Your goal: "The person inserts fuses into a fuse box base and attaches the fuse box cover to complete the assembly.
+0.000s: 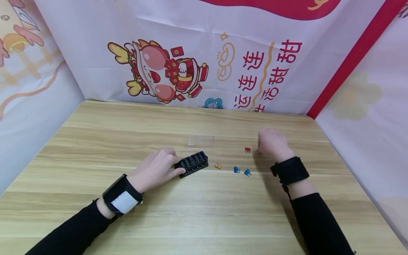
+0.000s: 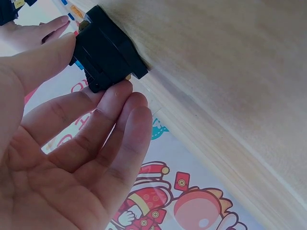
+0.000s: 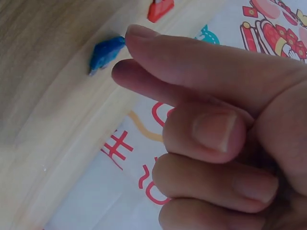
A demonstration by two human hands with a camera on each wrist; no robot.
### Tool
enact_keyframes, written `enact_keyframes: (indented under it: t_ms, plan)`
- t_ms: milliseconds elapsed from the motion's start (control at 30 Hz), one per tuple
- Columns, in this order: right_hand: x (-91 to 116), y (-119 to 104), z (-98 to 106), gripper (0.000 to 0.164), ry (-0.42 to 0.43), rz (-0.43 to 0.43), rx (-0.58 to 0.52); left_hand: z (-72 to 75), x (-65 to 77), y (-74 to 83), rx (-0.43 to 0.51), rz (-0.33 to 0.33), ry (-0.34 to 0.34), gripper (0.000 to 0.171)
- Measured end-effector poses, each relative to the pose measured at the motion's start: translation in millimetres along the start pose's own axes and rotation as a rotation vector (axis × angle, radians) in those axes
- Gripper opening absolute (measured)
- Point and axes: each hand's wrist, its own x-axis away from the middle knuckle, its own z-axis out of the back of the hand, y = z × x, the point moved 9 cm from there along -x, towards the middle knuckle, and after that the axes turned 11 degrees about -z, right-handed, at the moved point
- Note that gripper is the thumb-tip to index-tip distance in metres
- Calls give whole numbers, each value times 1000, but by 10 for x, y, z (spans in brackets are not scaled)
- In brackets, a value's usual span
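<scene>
In my left hand [image 1: 157, 166] I grip one end of a black fuse block [image 1: 192, 163], thumb on one side and fingertips on the other. Its row of slots faces up, with a dark blue piece at the right end. My right hand [image 1: 272, 143] is low over the table, right of a red blade fuse [image 1: 247, 150]. In the right wrist view, its thumb and index tips stand apart right at a blue blade fuse [image 3: 106, 52]; the other fingers are curled. That fuse is hidden behind the hand in the head view.
An orange blade fuse [image 1: 218, 165] and two blue blade fuses [image 1: 237, 169] lie between the hands. Behind the fuse block lies a clear plastic cover [image 1: 200, 141]. A printed cloth [image 1: 191, 21] hangs along the back edge of the wooden table [image 1: 191, 219].
</scene>
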Motion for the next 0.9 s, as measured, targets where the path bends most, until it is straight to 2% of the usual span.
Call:
enact_keyframes:
  t_ms: [67, 467, 767, 900]
  plan:
    - [-4, -1, -21, 48, 3, -5, 11, -2, 0, 3, -1, -2, -1, 28]
    - [-28, -23, -57, 47, 29, 15, 22, -2, -1, 2, 4, -2, 6, 28]
    - [-4, -74, -51, 35, 60, 68, 46, 5, 0, 13, -9, -17, 12, 26]
    - [1, -67, -51, 37, 64, 80, 45, -3, -4, 12, -9, -19, 10, 26]
